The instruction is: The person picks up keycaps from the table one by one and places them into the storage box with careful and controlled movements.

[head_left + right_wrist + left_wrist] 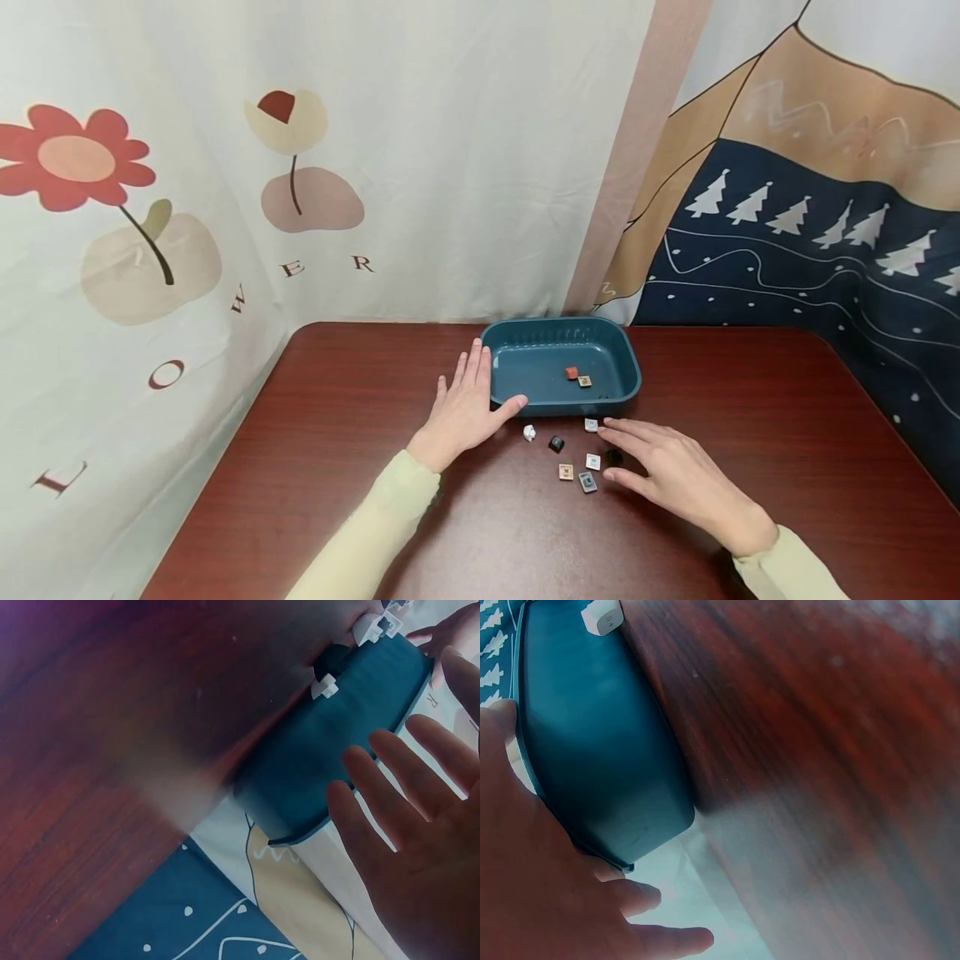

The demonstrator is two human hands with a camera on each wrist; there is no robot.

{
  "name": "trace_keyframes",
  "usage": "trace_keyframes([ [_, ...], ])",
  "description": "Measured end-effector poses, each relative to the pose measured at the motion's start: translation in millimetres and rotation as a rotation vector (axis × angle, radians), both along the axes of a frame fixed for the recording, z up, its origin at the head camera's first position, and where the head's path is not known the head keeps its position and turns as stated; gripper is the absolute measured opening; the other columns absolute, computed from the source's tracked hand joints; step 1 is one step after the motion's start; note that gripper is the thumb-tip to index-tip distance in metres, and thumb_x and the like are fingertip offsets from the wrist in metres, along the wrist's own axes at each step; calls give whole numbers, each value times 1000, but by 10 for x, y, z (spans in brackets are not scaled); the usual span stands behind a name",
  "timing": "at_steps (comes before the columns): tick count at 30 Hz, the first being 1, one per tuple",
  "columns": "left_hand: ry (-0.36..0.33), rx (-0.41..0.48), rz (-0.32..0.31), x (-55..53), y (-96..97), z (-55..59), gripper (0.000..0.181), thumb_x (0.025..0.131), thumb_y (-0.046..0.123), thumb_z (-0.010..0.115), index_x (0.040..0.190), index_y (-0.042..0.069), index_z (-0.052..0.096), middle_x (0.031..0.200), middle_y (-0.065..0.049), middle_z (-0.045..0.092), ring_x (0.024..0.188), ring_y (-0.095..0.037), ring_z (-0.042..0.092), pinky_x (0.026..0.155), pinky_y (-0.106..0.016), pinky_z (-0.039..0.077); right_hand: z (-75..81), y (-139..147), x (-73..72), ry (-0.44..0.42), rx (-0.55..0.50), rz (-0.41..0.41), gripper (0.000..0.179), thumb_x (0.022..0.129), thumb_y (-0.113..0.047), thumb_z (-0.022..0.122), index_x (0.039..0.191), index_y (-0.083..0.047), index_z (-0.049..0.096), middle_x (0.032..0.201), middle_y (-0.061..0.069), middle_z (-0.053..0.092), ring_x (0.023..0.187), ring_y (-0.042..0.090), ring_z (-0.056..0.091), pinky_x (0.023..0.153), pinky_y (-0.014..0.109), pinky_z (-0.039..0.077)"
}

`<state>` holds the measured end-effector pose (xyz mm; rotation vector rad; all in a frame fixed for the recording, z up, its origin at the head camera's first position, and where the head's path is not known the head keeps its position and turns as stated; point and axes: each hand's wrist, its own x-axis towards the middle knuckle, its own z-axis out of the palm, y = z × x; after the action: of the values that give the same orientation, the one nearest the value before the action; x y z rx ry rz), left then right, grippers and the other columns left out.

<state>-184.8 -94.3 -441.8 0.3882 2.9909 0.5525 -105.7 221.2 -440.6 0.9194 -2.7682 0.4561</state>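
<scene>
A blue plastic basin (577, 409) stands near the table's far edge, with a red keycap (572, 372) and a beige keycap (584, 382) inside. My left hand (461, 412) lies against the basin's left side, its fingers straight and spread. Several loose keycaps are scattered in front of the basin: a white one (529, 433), a black one (556, 444), a tan one (566, 472), a grey one (587, 482) and others. My right hand (675, 471) is just right of them with fingers extended, beside a dark keycap (613, 457) and holding nothing visible.
The dark red wooden table (360, 400) reaches back to a printed curtain (450, 167). A dark blue cloth with white trees (787, 217) hangs behind the right side.
</scene>
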Motion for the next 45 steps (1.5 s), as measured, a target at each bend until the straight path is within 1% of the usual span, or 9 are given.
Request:
trace_keyframes([
  [8, -9, 15, 0, 13, 6, 9, 107, 95, 78, 45, 167, 8, 6, 174, -5, -5, 159, -33, 7, 120, -67, 16, -38, -10, -11, -106, 52, -6, 54, 86, -35, 86, 134, -15, 71, 130, 3, 69, 114, 20, 67, 91, 45, 58],
  [13, -11, 9, 0, 15, 3, 13, 109, 94, 80, 42, 167, 9, 5, 174, -5, -6, 159, -33, 8, 120, -67, 16, -52, -17, -25, -123, 101, 4, 47, 86, -30, 86, 129, -14, 73, 123, 2, 69, 106, 18, 66, 87, 43, 58],
  [19, -11, 2, 0, 17, -2, 13, 108, 95, 80, 41, 167, 8, 6, 174, -5, -6, 159, -33, 8, 120, -67, 17, -56, -39, -35, -136, 125, 15, 41, 87, -24, 85, 125, -13, 75, 118, 2, 68, 100, 16, 65, 84, 41, 59],
  [25, -14, 7, 1, 20, -1, 16, 107, 96, 78, 45, 167, 8, 6, 174, -5, -6, 159, -33, 8, 120, -67, 16, -55, -39, -37, -145, 120, 36, 37, 88, -17, 84, 123, -12, 76, 114, 0, 68, 95, 13, 64, 80, 37, 59],
  [28, -15, 8, 1, 24, -3, 13, 108, 95, 80, 42, 167, 8, 7, 174, -5, -6, 159, -33, 8, 120, -66, 16, -59, -38, -37, -135, 110, 45, 35, 87, -15, 84, 121, -13, 77, 109, -2, 67, 91, 11, 63, 77, 34, 59],
  [31, -18, 9, 1, 31, -6, 15, 108, 94, 81, 41, 167, 8, 7, 174, -5, -6, 159, -33, 8, 120, -66, 16, -67, -38, -39, -124, 97, 57, 30, 86, -13, 85, 115, -14, 78, 102, -5, 64, 86, 8, 62, 74, 31, 58],
  [35, -20, 14, 2, 38, -8, 16, 109, 94, 81, 41, 167, 8, 7, 174, -4, -7, 159, -33, 8, 120, -66, 16, -71, -38, -47, -140, 73, 71, 24, 85, -9, 86, 107, -16, 78, 94, -7, 61, 81, 5, 61, 70, 29, 57],
  [39, -19, 14, 1, 35, -8, 9, 108, 95, 81, 41, 167, 8, 6, 174, -5, -6, 159, -33, 8, 120, -66, 16, -74, -35, -51, -149, 61, 75, 21, 85, -7, 85, 102, -17, 78, 92, -8, 61, 79, 3, 61, 68, 27, 56],
  [45, -16, 12, 0, 40, -13, 22, 109, 94, 83, 39, 167, 8, 7, 174, -5, -6, 159, -34, 8, 120, -66, 16, -78, -30, -42, -145, 49, 77, 19, 85, -6, 84, 101, -16, 78, 92, -8, 61, 78, 2, 61, 67, 26, 55],
])
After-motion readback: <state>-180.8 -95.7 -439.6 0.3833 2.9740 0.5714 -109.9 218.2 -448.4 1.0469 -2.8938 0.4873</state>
